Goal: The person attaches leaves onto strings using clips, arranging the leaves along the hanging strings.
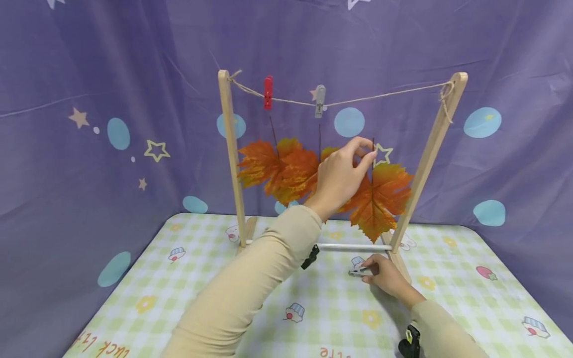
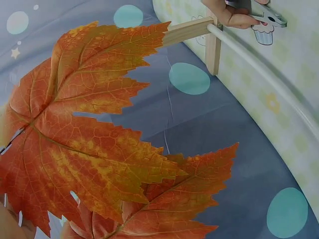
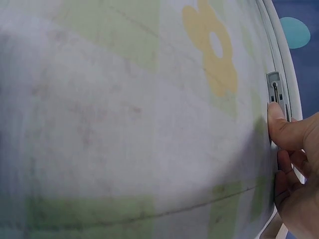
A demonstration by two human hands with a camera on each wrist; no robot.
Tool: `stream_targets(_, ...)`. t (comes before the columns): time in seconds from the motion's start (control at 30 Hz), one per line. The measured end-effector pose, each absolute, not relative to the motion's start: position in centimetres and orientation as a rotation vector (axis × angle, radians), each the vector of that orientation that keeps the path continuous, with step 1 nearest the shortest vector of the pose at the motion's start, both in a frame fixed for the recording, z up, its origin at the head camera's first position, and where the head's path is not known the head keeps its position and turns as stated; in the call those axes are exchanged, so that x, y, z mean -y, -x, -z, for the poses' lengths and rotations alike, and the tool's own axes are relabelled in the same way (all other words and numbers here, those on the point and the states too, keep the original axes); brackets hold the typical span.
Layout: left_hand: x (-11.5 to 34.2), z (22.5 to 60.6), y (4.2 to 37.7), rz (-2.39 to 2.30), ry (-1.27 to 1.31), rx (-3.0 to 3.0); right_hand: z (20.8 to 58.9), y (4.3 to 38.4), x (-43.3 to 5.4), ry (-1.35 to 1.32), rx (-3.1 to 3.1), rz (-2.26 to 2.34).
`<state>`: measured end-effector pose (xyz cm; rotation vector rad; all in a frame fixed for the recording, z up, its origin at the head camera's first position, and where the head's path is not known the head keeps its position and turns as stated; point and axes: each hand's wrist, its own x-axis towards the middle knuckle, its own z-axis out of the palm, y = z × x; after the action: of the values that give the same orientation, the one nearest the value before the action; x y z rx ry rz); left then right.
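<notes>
My left hand pinches the thin dark stem of an orange maple leaf between thumb and forefinger, below the string. In the left wrist view the leaf spreads large and overlaps another leaf lower down. Low over the table, by the frame's right foot, my right hand holds a grey clothespin between thumb and fingers. The right wrist view shows the thumb on the clothespin. Two clothespins, one red and one grey, grip the string with leaves hanging under them.
A wooden frame with a left post and a right post carries the string. A white rod joins its feet near the table. A checked cloth covers the table; a purple curtain stands behind.
</notes>
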<state>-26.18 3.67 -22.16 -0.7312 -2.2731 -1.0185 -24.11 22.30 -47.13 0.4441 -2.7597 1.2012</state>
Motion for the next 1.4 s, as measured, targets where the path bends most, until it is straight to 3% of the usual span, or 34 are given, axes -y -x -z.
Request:
stream_targets(0.67,-4.4,21.2,28.2,1.003,0.647,2.296,45.3,23.4,-23.9,-0.390,2.762,-1.285)
stream_targets(1.4,-5.7,20.8,28.6,0.972,0.653,2.258,37.2,18.0,-26.3,-0.414,2.477,-1.250)
